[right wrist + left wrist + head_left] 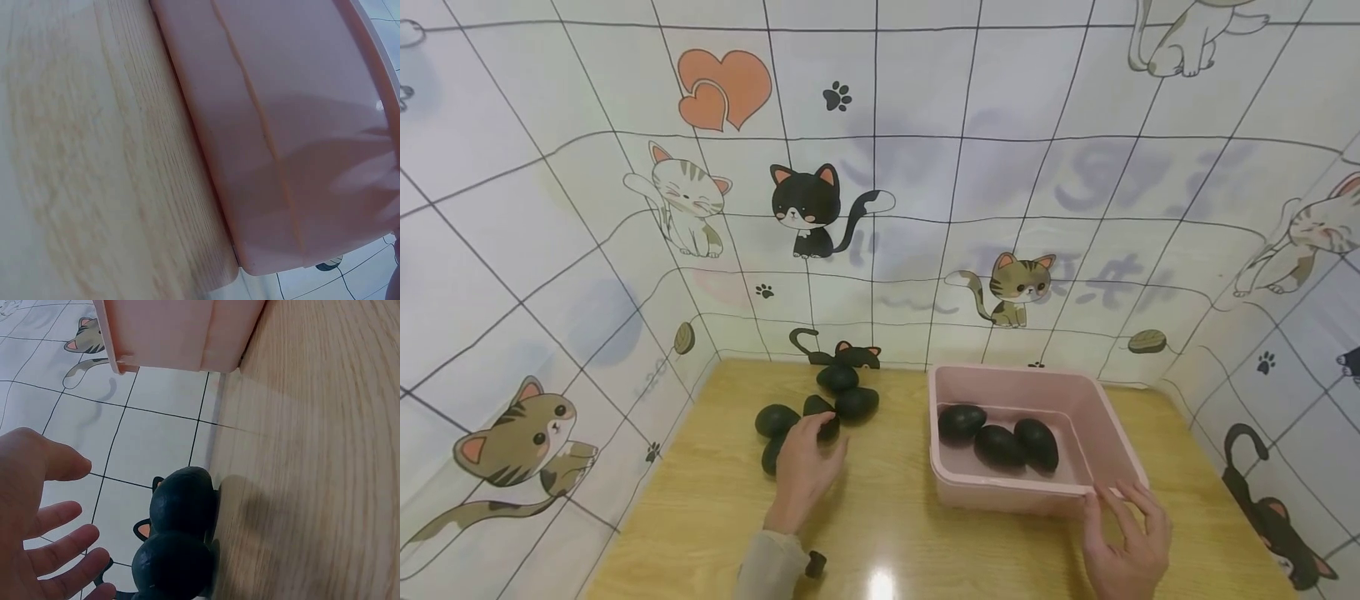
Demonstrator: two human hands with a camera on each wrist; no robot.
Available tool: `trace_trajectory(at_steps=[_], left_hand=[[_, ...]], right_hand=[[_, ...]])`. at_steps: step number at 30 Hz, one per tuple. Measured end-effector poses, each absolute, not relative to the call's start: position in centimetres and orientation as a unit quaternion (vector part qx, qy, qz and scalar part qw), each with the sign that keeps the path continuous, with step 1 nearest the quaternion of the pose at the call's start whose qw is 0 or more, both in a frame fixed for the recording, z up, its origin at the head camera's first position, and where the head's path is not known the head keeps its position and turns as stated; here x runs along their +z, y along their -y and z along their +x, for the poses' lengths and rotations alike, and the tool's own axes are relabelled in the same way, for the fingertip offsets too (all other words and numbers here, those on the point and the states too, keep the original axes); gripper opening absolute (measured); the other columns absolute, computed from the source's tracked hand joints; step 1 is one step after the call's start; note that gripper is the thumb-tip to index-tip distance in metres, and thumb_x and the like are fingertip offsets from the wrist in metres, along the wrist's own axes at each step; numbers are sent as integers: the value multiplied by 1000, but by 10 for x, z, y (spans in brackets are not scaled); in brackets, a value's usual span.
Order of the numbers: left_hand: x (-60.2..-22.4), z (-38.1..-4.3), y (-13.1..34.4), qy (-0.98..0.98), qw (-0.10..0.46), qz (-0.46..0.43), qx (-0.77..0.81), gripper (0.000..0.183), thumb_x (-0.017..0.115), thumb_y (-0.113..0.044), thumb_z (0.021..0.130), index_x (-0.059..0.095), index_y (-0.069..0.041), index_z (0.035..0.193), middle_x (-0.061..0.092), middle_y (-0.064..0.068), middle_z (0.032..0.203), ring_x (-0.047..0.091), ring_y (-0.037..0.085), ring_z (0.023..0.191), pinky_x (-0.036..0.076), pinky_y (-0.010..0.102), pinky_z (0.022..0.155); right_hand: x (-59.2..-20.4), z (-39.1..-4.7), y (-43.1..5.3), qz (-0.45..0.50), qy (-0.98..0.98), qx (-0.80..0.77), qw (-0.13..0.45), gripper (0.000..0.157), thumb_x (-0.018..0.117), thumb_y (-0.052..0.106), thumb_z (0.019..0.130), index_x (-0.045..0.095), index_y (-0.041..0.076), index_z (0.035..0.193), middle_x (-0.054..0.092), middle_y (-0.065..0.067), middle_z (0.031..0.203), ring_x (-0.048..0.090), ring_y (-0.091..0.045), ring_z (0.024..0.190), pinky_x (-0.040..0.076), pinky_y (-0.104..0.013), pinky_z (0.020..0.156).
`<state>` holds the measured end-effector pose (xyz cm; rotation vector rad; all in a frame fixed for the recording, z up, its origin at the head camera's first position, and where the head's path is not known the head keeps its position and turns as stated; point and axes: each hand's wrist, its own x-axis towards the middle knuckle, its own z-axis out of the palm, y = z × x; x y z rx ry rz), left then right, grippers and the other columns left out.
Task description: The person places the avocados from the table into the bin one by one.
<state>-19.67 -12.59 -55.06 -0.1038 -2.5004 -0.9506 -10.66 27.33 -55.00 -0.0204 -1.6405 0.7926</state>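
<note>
My left hand (808, 467) reaches over a group of dark avocados on the table's left side, its fingertips at one avocado (820, 407) that it partly covers. In the left wrist view its fingers (65, 540) are spread and loosely bent, with nothing between them and the thumb. Two avocados (178, 506) stand out beside them there. My right hand (1127, 537) holds the front right corner of a pink plastic bin (1022, 492), thumb and fingertips at the rim. Inside the bin lie three avocados (1000, 447). The right wrist view shows mostly the bin's outer wall (294, 125).
The wood-grain table (880, 533) runs back to a wall covering (910, 183) printed with a grid and cartoon cats. Side walls with the same print flank the table. A small dark object (816, 564) is at the left sleeve's cuff (771, 567).
</note>
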Motion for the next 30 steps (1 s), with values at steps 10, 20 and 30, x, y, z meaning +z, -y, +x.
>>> trace_trajectory(at_steps=[10,20,30], left_hand=[[-550,-194,135,915,214,-22,-342,42,81,-30,93,73,-10,129,73,11,129,69,34,117,58,52,94],[-552,-195,148,912,231,-34,-338,42,82,-28,92,73,-7,128,72,15,127,67,38,116,56,55,98],[-551,-194,154,910,236,-24,-340,41,82,-26,92,74,-6,126,73,16,127,67,40,118,56,56,99]], right_hand=[[-548,-109,-272,5,697,347,627,38,77,22,95,76,-14,84,66,-39,97,65,-21,124,42,-25,116],[-552,-108,-275,-7,707,341,619,37,76,22,95,76,-14,85,66,-38,100,65,-24,126,41,-25,117],[-551,-106,-274,-8,711,346,613,32,77,17,93,76,-14,86,66,-38,100,63,-18,128,40,-25,118]])
